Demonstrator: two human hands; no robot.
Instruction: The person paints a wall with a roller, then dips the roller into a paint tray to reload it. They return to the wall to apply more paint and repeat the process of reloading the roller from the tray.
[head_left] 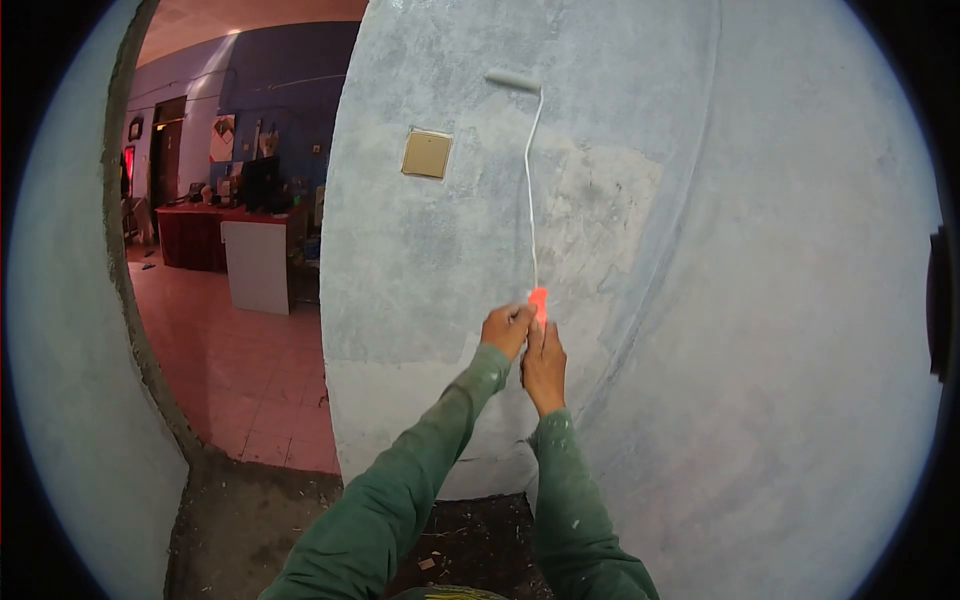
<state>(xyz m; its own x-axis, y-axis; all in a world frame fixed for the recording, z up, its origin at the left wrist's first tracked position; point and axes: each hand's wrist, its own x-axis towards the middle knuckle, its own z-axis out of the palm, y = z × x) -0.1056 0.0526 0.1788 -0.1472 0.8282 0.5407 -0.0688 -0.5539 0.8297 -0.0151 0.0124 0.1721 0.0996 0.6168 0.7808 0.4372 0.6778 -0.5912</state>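
Note:
A paint roller with a long thin white rod reaches up the wall in front of me. Its pale sleeve lies against the upper wall, to the right of and above a square gold-coloured plate. My left hand is closed around the roller's orange-red handle. Just below and to the right, my right hand also grips the handle, its fingers pointing up along it. Both forearms wear green sleeves. The grey-white wall shows a lighter, rougher patch right of the rod.
At left a doorway opens to a room with a pink tiled floor and a red-covered table bearing assorted items. A white panel stands by it. Below me, the dark floor has scattered debris. Another wall rises close on the right.

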